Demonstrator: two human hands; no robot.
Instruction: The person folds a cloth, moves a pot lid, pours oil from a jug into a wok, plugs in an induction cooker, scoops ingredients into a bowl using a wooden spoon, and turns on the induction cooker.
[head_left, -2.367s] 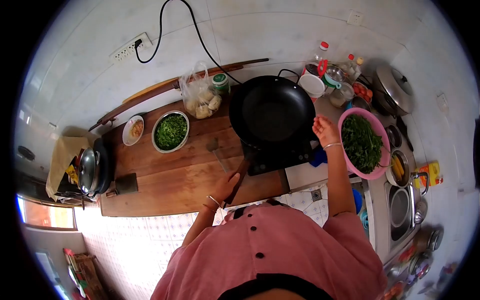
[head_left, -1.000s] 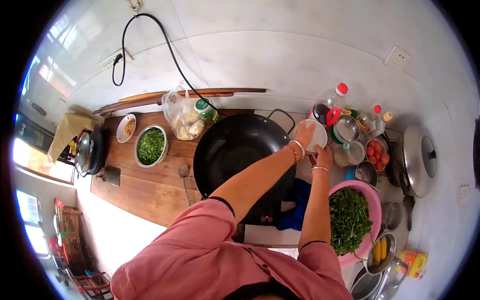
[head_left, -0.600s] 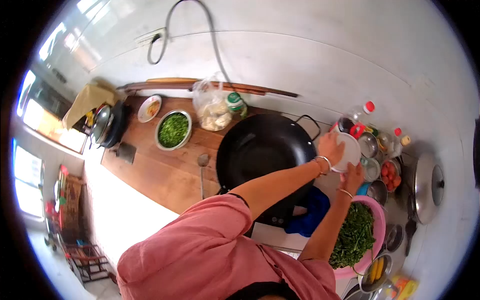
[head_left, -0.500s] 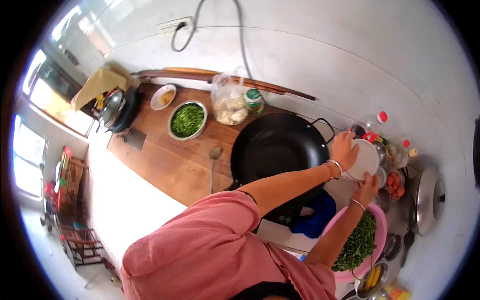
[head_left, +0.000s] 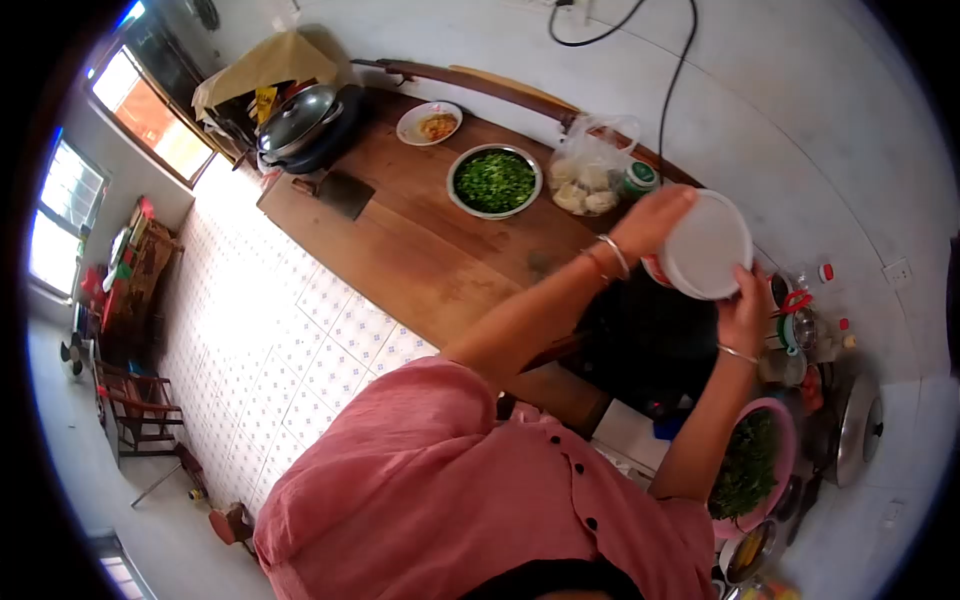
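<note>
While the left hand [head_left: 655, 222] pressed its fingers together along the left side of a white tub [head_left: 708, 245], the right hand [head_left: 743, 315] gripped its lower right edge; whether those fingers touched one another, I could not tell. The tub was held up, overlapping the black wok [head_left: 650, 325] in view. Beyond the left forearm, a bowl of chopped greens [head_left: 495, 182] sat on the wooden counter [head_left: 425, 255].

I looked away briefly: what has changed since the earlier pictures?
The left hand has let go of the wok and, with the right hand, taken hold of the white tub, lifting it from beside the bottles leftward, toward the wok. The view has turned. The bowl of chopped greens and the pink basin stay put.
</note>
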